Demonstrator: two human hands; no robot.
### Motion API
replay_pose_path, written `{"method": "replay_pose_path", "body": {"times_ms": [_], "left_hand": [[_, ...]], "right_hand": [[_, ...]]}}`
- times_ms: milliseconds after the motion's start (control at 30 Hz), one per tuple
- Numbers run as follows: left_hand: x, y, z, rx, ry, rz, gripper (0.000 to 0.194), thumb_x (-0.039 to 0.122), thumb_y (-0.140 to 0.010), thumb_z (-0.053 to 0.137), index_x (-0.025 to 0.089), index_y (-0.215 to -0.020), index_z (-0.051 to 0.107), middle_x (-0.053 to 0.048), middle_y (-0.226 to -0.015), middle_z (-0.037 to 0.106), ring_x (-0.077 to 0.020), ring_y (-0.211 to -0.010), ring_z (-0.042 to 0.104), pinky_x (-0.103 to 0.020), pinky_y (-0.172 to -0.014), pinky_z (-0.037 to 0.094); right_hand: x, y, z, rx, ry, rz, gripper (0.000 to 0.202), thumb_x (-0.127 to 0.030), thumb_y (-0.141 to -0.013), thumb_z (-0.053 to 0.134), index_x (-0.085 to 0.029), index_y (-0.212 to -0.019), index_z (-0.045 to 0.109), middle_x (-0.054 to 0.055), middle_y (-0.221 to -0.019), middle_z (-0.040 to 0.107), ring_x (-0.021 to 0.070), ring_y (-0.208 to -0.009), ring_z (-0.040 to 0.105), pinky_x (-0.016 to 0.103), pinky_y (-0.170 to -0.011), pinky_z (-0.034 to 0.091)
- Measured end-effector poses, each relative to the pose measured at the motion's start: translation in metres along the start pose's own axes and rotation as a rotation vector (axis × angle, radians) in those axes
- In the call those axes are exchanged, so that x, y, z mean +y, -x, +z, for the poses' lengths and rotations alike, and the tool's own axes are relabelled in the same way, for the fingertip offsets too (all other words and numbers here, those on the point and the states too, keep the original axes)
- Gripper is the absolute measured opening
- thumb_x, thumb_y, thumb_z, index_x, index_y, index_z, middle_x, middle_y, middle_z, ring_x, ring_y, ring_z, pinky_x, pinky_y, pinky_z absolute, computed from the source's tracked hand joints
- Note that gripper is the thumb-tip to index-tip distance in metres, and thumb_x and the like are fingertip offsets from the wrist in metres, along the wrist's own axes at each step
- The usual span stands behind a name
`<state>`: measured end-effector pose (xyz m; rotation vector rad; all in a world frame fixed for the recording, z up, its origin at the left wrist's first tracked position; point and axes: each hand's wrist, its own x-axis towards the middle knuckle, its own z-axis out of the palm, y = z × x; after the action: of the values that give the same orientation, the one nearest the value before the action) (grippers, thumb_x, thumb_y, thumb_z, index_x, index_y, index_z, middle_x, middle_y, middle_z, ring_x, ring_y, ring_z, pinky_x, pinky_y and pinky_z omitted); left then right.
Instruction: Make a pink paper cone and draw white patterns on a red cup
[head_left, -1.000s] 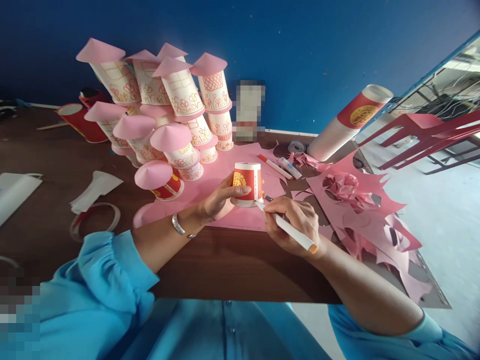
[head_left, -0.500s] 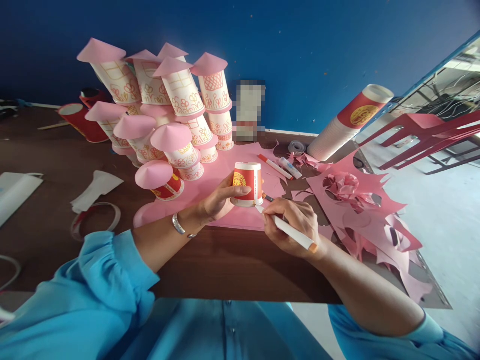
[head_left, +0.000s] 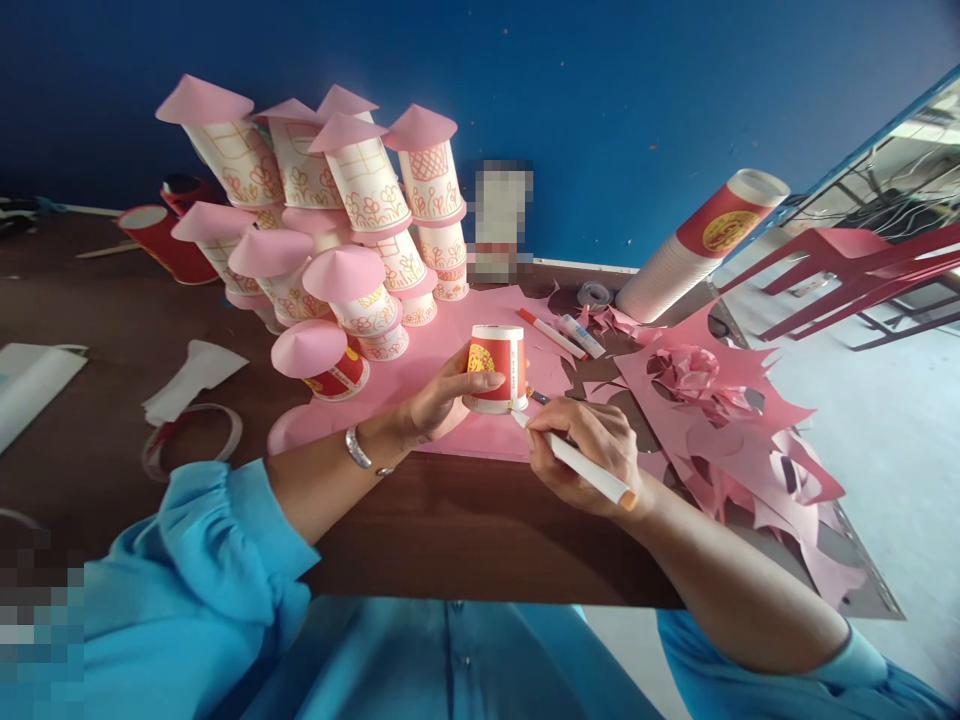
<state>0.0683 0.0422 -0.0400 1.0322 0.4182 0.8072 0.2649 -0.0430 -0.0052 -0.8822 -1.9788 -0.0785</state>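
Note:
My left hand [head_left: 442,400] is closed around a red and white paper cup [head_left: 508,352], held upside down with its rim low and its thumb-side facing me. A white marker [head_left: 585,465] with an orange end sits in the closed fingers of my right hand [head_left: 589,445]. Its tip touches or nearly touches the cup's lower white rim. Beyond my left hand, a paper-cup castle tower group [head_left: 375,190] stands with pink cone roofs and drawn flowers. One red cup [head_left: 341,375] under a pink cone is nearest my left wrist.
Pink paper [head_left: 442,340] lies beneath the towers. To the right are markers [head_left: 553,333], a tape roll [head_left: 595,294], a leaning stack of cups [head_left: 675,262] and pink scraps [head_left: 720,440]. A tape ring [head_left: 225,425] lies left, a red stool [head_left: 840,260] stands far right.
Both hands, the cup and the marker hold almost the same positions. The whole view has shifted very slightly.

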Motion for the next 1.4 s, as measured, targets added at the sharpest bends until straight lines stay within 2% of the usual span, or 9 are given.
{"method": "replay_pose_path", "body": {"times_ms": [300, 533, 633, 1000, 1133, 1200, 1300, 1400], "left_hand": [[0.0001, -0.0001, -0.0005, 0.004, -0.010, -0.019, 0.050, 0.039, -0.086, 0.086, 0.021, -0.130, 0.070, -0.007, -0.106, 0.081, -0.0307, -0.104, 0.079, -0.044, -0.093, 0.061], [-0.0035, -0.0002, -0.0042, 0.024, -0.018, -0.013, 0.040, 0.039, -0.085, 0.089, 0.022, -0.114, 0.068, -0.006, -0.105, 0.078, -0.0277, -0.101, 0.076, -0.042, -0.091, 0.060], [-0.0040, -0.0001, -0.0045, 0.018, -0.022, -0.010, 0.041, 0.040, -0.084, 0.090, 0.022, -0.113, 0.068, -0.005, -0.102, 0.076, -0.0261, -0.098, 0.074, -0.040, -0.089, 0.060], [-0.0061, 0.0007, -0.0077, -0.012, -0.039, -0.003, 0.039, 0.039, -0.086, 0.087, 0.022, -0.118, 0.071, -0.006, -0.108, 0.079, -0.0273, -0.101, 0.076, -0.040, -0.089, 0.061], [-0.0040, -0.0001, -0.0058, -0.018, -0.017, -0.019, 0.033, 0.040, -0.087, 0.084, 0.020, -0.112, 0.073, -0.005, -0.096, 0.078, -0.0292, -0.099, 0.077, -0.046, -0.096, 0.061], [-0.0051, -0.0011, -0.0065, 0.001, 0.018, -0.012, 0.033, 0.042, -0.088, 0.083, 0.020, -0.111, 0.073, -0.005, -0.096, 0.078, -0.0290, -0.099, 0.077, -0.047, -0.097, 0.061], [-0.0073, -0.0029, -0.0084, 0.055, 0.082, 0.027, 0.039, 0.041, -0.088, 0.082, 0.023, -0.121, 0.073, -0.004, -0.104, 0.078, -0.0271, -0.100, 0.076, -0.044, -0.093, 0.062], [-0.0066, -0.0037, -0.0076, 0.061, 0.113, 0.046, 0.042, 0.038, -0.088, 0.080, 0.024, -0.128, 0.072, -0.004, -0.107, 0.078, -0.0266, -0.102, 0.076, -0.042, -0.091, 0.061]], "right_hand": [[0.0007, 0.0004, 0.0032, 0.025, 0.031, -0.018, 0.022, -0.006, -0.096, 0.063, -0.027, -0.097, 0.058, -0.008, -0.067, 0.071, 0.0116, -0.052, 0.067, 0.023, -0.052, 0.049], [0.0020, 0.0009, 0.0014, -0.009, 0.015, -0.020, 0.023, -0.006, -0.097, 0.064, -0.027, -0.100, 0.057, -0.008, -0.070, 0.071, 0.0115, -0.054, 0.069, 0.022, -0.053, 0.048], [0.0021, 0.0004, 0.0008, -0.021, 0.003, -0.027, 0.023, -0.005, -0.097, 0.064, -0.027, -0.099, 0.056, -0.008, -0.069, 0.071, 0.0116, -0.054, 0.069, 0.022, -0.053, 0.048], [0.0015, -0.0003, -0.0040, -0.080, -0.003, -0.008, 0.020, -0.008, -0.095, 0.060, -0.027, -0.094, 0.054, -0.008, -0.066, 0.068, 0.0107, -0.047, 0.059, 0.024, -0.050, 0.045], [0.0018, -0.0010, -0.0043, -0.034, -0.040, -0.026, 0.021, -0.007, -0.096, 0.063, -0.027, -0.099, 0.058, -0.007, -0.069, 0.071, 0.0116, -0.053, 0.067, 0.023, -0.054, 0.052], [0.0026, -0.0008, -0.0040, 0.011, -0.044, -0.029, 0.019, -0.009, -0.098, 0.065, -0.027, -0.103, 0.060, -0.005, -0.074, 0.074, 0.0128, -0.059, 0.073, 0.022, -0.058, 0.057], [0.0049, 0.0005, -0.0023, 0.085, -0.027, -0.031, 0.015, -0.013, -0.102, 0.068, -0.026, -0.108, 0.064, -0.001, -0.083, 0.080, 0.0155, -0.068, 0.080, 0.024, -0.064, 0.064], [0.0069, 0.0017, -0.0001, 0.095, -0.008, -0.044, 0.013, -0.015, -0.104, 0.068, -0.025, -0.112, 0.065, 0.002, -0.089, 0.083, 0.0177, -0.073, 0.083, 0.027, -0.068, 0.068]]}}
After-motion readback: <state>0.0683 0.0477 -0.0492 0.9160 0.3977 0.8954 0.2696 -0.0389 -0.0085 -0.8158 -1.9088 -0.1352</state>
